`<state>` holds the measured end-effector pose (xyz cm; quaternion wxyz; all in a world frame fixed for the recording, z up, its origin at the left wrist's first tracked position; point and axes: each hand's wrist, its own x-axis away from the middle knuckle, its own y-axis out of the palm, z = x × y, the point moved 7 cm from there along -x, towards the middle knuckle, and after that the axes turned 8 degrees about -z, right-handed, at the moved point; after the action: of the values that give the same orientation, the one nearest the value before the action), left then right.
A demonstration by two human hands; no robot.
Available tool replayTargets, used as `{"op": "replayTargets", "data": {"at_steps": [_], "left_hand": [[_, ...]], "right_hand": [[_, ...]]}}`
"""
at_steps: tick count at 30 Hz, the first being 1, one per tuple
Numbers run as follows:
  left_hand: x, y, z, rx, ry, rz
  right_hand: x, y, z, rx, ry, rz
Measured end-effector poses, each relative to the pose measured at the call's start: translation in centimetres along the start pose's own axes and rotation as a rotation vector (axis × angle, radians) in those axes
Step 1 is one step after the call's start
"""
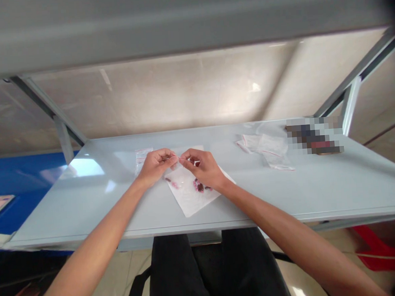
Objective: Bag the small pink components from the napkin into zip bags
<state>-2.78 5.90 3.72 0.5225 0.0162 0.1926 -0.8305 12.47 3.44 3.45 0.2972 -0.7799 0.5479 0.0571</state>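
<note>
Small pink and dark pieces [199, 186] lie clustered on a white sheet [190, 206], with a few more pink bits [174, 185] at nine o'clock from them. At eleven o'clock from the cluster, the left hand [158, 164] and right hand [203, 165] meet at the fingertips, both curled into a pinch — how tightly closed, and on what, I cannot tell. A clear bag [140, 157] lies at ten o'clock beside the left hand; more clear bags [274, 149] lie at two o'clock on the grey tabletop [96, 204], well apart from the right hand.
</note>
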Motion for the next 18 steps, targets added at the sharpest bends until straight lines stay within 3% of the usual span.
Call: {"op": "replayTargets", "data": {"at_steps": [6,13,18], "left_hand": [[0.1,-0.9,0.2,0.053,0.034,0.095],[0.2,0.1,-0.1,0.094,-0.019,-0.007],[0.2,-0.6,-0.1,0.074,-0.023,0.065]], "right_hand": [[-0.2,-0.1,1.4,-0.067,0.095,0.029],[0.0,-0.2,0.3,-0.092,0.014,0.042],[0.0,0.2,0.7,-0.084,0.073,0.013]]}}
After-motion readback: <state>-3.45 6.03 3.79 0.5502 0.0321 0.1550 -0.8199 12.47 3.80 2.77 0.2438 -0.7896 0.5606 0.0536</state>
